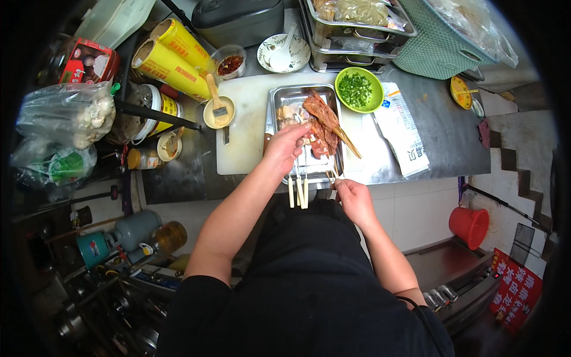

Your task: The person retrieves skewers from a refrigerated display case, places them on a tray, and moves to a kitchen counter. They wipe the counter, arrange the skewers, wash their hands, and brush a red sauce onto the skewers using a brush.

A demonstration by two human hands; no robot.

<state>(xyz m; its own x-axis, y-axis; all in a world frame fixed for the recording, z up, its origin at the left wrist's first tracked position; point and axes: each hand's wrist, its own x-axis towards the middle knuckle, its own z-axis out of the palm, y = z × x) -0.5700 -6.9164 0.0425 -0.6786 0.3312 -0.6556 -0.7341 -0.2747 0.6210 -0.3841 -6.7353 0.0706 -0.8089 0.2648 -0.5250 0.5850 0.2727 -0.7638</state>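
Note:
A metal tray (285,91) of skewered meat lies before me. Reddish meat skewers (322,112) on bamboo sticks sit at its right, with paler meat pieces (287,111) to the left. My left hand (287,145) is over the tray, its fingertips bent at the meat; whether they grip anything is hidden. Below it, several metal skewers with pale handles (299,192) jut over the tray's front edge. My right hand (355,199) is at the tray's front right corner, thumb and fingers pinching the end of a skewer (333,178).
Beneath the tray is a white cutting board (243,151). A green bowl of chopped scallions (355,91) and a white packet (403,138) stand right. To the left are a small bowl (207,117) with a brush (217,100) and yellow rolls (174,67). Stacked metal trays (352,56) stand behind.

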